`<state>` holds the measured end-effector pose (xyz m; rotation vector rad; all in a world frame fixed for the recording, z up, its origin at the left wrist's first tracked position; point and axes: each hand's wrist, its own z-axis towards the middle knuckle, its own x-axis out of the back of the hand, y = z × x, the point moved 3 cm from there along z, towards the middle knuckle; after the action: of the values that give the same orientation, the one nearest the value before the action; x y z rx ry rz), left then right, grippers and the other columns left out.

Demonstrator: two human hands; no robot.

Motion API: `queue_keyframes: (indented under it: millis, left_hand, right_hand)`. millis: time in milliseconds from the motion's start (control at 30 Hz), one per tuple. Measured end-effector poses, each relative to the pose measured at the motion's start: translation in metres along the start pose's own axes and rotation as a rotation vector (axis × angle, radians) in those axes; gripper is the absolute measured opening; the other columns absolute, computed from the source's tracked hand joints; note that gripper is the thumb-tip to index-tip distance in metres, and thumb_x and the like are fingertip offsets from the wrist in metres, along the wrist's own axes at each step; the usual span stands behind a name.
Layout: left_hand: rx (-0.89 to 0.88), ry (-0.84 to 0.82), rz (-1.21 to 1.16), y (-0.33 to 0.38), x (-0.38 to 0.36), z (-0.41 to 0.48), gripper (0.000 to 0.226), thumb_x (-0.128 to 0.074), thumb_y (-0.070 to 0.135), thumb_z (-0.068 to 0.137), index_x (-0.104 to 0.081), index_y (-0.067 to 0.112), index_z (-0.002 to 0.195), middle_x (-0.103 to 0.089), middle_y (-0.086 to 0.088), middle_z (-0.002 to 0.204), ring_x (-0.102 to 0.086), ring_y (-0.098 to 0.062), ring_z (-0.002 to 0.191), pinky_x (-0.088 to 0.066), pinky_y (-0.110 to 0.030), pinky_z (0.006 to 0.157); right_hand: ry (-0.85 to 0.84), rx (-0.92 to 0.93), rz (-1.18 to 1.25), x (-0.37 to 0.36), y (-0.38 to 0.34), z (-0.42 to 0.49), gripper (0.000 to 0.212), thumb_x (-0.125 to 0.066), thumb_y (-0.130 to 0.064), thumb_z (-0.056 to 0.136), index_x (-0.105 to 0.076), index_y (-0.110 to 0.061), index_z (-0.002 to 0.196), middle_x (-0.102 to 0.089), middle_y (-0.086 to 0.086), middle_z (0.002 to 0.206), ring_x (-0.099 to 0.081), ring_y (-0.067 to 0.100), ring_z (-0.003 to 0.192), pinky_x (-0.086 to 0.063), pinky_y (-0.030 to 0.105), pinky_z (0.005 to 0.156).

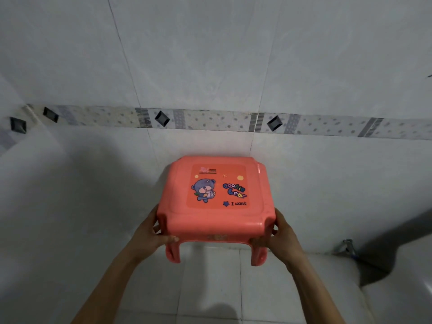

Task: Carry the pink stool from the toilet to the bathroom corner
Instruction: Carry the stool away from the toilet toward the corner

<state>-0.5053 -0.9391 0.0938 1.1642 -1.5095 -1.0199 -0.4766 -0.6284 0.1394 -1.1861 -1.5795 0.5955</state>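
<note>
Head view: glossy square pink stool (216, 202) between hands.

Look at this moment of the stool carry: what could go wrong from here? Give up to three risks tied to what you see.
1. The left hand and right hand hold only the near corners of the stool, so its far edge could dip.
2. That far edge is close to the wall; pushing on might knock it.
3. The floor looks glossy, so the feet may slide when it is set down.
</note>
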Motion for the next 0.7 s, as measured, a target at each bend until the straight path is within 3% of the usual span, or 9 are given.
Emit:
queue_keyframes:
  millis: [200, 533, 700]
  left_hand:
    - [0.017, 0.008, -0.006, -0.004, -0.004, 0.000, 0.122, -0.079, 0.025, 0.030, -0.028, 0.023, 0.140, -0.050, -0.005, 0.131, -0.054, -0.026, 0.114, -0.053, -0.018, 0.071]
    - [0.041, 0.004, 0.018, -0.020, -0.005, 0.006, 0.119, -0.080, 0.027, 0.033, -0.029, 0.024, 0.140, -0.051, -0.005, 0.131, -0.053, -0.024, 0.117, -0.048, -0.034, 0.088]
    - [0.044, -0.006, 0.039, -0.029, -0.005, 0.010, 0.119, -0.080, 0.028, 0.034, -0.028, 0.024, 0.141, -0.051, -0.005, 0.131, -0.053, -0.023, 0.116, -0.050, -0.017, 0.077]
  right_hand:
    - [-0.019, 0.003, -0.003, -0.003, 0.007, 0.005, 0.094, -0.080, -0.009, 0.061, -0.030, -0.024, 0.140, -0.054, 0.007, 0.131, -0.052, 0.030, 0.118, -0.048, 0.049, 0.095]
    - [-0.041, -0.004, -0.010, -0.010, 0.020, 0.015, 0.094, -0.080, -0.007, 0.062, -0.029, -0.022, 0.140, -0.053, 0.008, 0.132, -0.051, 0.030, 0.119, -0.047, 0.049, 0.095]
    - [-0.045, -0.016, -0.009, -0.016, 0.028, 0.020, 0.092, -0.080, -0.007, 0.062, -0.030, -0.022, 0.138, -0.053, 0.008, 0.132, -0.052, 0.031, 0.118, -0.047, 0.050, 0.095]
